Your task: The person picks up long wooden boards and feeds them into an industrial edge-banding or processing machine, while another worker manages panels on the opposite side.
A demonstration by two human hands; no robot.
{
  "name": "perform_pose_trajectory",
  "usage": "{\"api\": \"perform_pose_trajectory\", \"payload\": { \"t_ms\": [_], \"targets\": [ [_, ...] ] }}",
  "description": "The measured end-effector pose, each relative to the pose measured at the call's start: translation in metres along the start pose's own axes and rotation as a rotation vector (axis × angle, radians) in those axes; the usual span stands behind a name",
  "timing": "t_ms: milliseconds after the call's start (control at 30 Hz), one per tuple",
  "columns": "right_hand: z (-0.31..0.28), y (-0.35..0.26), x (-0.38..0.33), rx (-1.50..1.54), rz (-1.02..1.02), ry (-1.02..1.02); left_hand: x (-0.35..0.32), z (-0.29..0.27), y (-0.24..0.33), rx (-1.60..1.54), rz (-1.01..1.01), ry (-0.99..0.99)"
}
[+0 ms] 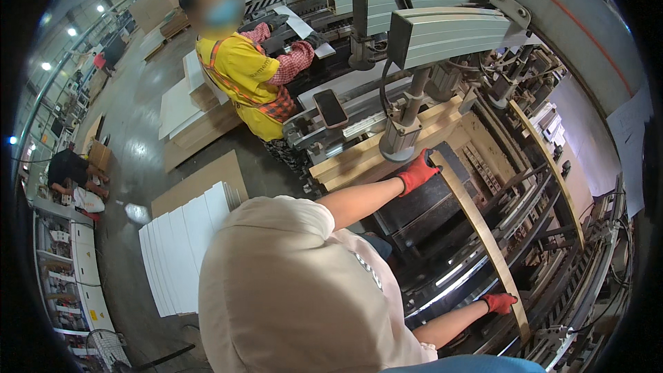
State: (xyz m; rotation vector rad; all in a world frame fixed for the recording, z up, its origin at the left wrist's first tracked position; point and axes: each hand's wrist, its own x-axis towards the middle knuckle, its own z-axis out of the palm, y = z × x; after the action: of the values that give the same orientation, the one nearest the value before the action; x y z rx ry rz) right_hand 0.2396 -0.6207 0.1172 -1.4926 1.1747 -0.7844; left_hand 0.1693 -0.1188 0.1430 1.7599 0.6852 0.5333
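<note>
Over the machine's metal rails (464, 271), I have a long pale wooden strip (481, 233) stretched between two gloved hands, its long axis running from one to the other. My left hand (418, 174) pinches right at one end; my right hand (500, 302) has fingers closed on the edge, slightly short of the other end. Beyond, a second strip (554, 174) lies roughly parallel, apart from both hands.

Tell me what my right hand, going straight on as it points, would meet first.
Past the wood-coloured strip it grips, your right hand would probably meet dark machine framework; depth is unclear.
</note>
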Motion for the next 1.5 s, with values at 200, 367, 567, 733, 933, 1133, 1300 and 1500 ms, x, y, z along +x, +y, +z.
{"api": "perform_pose_trajectory", "payload": {
  "t_ms": [200,367,567,733,933,1133,1300,1500],
  "targets": [
    [-0.010,-0.011,-0.025,-0.017,-0.026,-0.046,0.006,-0.006,-0.001,0.043,-0.053,-0.085],
    [-0.004,0.014,0.012,-0.167,-0.013,-0.042,-0.014,-0.026,0.032,0.072,0.112,-0.098],
    [0.001,0.026,0.021,0.045,-0.088,-0.016,0.006,-0.004,-0.002,0.012,-0.029,-0.034],
    [-0.011,0.029,0.022,0.112,-0.137,-0.080,0.010,0.002,-0.007,-0.107,-0.052,-0.090],
    [-0.012,0.008,0.000,-0.059,-0.114,-0.046,0.008,0.008,-0.023,-0.135,0.040,-0.015],
    [-0.014,0.010,0.002,0.048,-0.160,-0.089,-0.006,0.003,0.006,-0.343,-0.105,-0.040],
    [-0.015,0.004,-0.010,0.202,-0.079,-0.199,0.004,-0.003,-0.003,-0.327,-0.089,-0.081],
    [-0.013,0.003,-0.009,0.246,-0.027,-0.151,0.031,-0.013,-0.004,-0.139,0.044,-0.217]
  ]
}}
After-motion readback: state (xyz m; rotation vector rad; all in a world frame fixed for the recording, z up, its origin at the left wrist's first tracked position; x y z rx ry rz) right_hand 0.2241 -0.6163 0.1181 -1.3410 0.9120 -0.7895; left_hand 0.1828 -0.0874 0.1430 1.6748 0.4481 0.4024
